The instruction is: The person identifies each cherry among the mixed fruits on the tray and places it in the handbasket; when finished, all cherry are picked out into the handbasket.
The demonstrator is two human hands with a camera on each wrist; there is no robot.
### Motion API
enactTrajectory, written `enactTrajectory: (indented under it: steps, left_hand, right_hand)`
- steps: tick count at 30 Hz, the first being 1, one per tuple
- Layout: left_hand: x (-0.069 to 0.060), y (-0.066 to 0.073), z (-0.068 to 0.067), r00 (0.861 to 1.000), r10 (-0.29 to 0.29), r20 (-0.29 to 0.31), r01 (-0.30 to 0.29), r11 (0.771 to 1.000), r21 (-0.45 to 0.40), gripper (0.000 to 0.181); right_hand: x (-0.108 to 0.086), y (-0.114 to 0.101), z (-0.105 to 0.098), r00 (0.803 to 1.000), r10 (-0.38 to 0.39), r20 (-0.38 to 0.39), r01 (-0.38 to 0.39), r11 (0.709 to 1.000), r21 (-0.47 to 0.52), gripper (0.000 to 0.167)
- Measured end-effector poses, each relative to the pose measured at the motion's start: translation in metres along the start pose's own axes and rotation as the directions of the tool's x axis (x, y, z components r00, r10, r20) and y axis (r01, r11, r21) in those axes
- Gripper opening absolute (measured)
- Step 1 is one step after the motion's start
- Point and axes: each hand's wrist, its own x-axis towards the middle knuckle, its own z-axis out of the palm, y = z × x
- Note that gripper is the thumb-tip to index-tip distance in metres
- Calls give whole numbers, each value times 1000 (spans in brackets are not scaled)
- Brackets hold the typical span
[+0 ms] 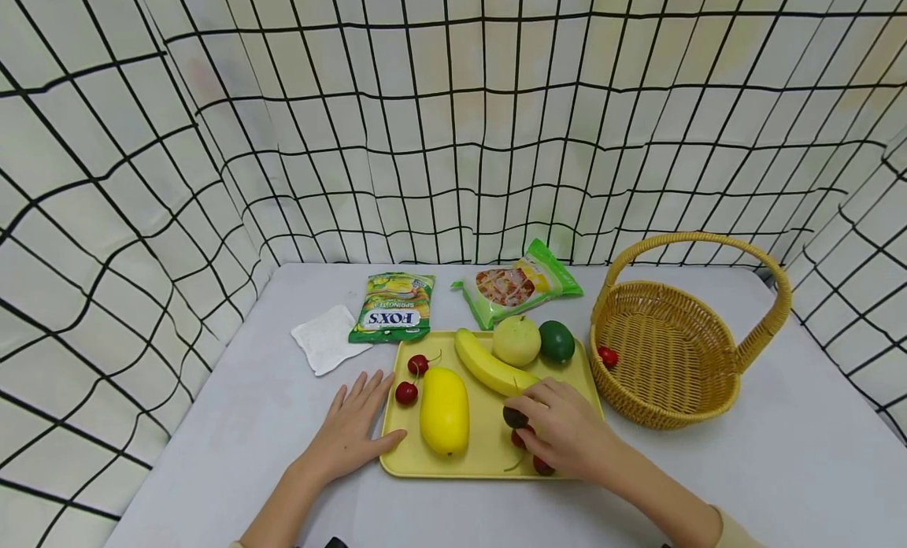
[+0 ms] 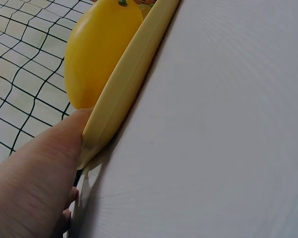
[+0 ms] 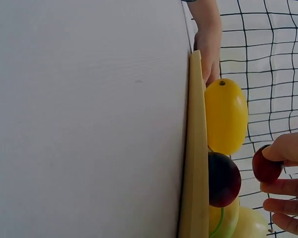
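My right hand [image 1: 567, 428] pinches a dark red cherry [image 3: 266, 167] between thumb and fingers, above the right part of the yellow tray [image 1: 489, 468]. Near that hand another cherry [image 1: 543, 465] lies by the tray's front edge, partly covered in the head view. My left hand [image 1: 347, 430] lies with fingers spread beside the tray, its thumb touching the left rim. On the tray are a yellow oval fruit [image 1: 444, 412], a banana [image 1: 489, 367], a pale green round fruit [image 1: 516, 341], a dark green fruit [image 1: 557, 342] and two cherries [image 1: 407, 393] at the left.
To the right stands a wicker basket [image 1: 666, 410] with a tall handle and something small and red [image 1: 607, 357] inside. Behind the tray lie a green FOX'S bag [image 1: 393, 306], a green-and-white packet [image 1: 517, 286] and a white cloth [image 1: 327, 339]. Netted white walls enclose the table.
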Motion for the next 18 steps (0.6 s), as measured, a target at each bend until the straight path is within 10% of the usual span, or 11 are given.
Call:
enactTrajectory:
  steps: [18]
  left_hand:
    - [0, -1, 1, 1000, -6, 7, 6, 1000, 10, 87]
  right_hand:
    - [-7, 14, -22, 997, 36, -73, -39, 998, -43, 38]
